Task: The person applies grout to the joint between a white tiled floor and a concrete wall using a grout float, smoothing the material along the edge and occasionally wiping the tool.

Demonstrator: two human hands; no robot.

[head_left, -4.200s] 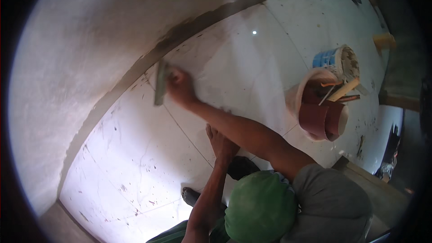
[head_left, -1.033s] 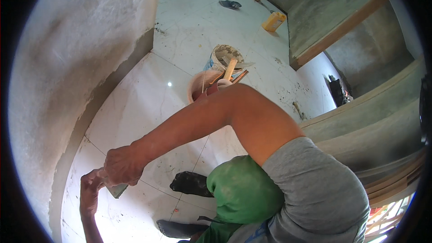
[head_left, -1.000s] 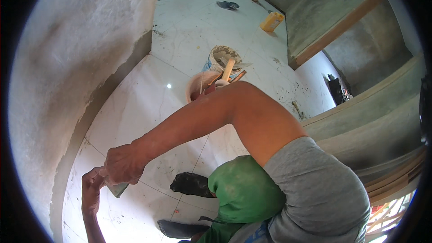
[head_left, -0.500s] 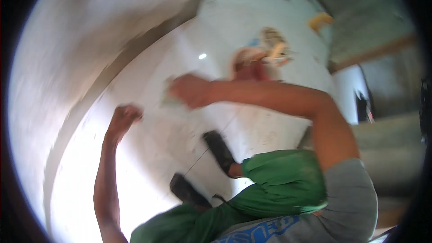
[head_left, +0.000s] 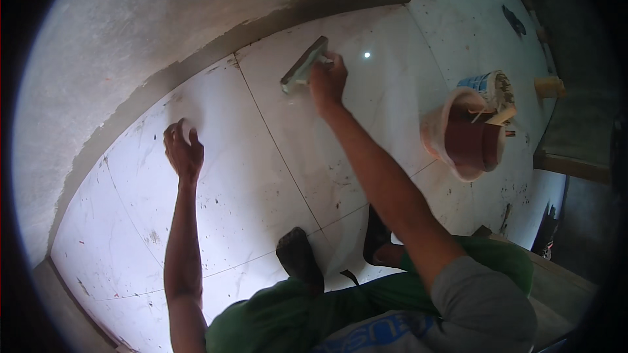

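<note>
My right hand [head_left: 328, 85] is closed round the handle of a hand float [head_left: 305, 65], a flat rectangular plate with a dark long edge and a pale grip. The float is tilted over the white tiled floor [head_left: 268, 176], close to the wall; whether it touches the tile I cannot tell. Off to the left, my left hand [head_left: 184, 150] is over another tile with its fingers curved and apart from the thumb. Nothing can be made out in it. Thin dark joint lines run between the tiles, and dark specks mark their surface.
A pink tub [head_left: 432, 132] stands at the right, with a reddish-brown container [head_left: 472, 144] at it. Behind is a blue-and-white bucket [head_left: 476, 83]. Farther right lie a yellowish piece [head_left: 548, 87] and a dark object [head_left: 514, 21]. A rough grey wall [head_left: 131, 59] curves along the far left.
The view has swung, so the tub and bucket appear farther right. My right hand has moved away from my body with the float. My left hand's fingers are now apart, after looking bunched.
</note>
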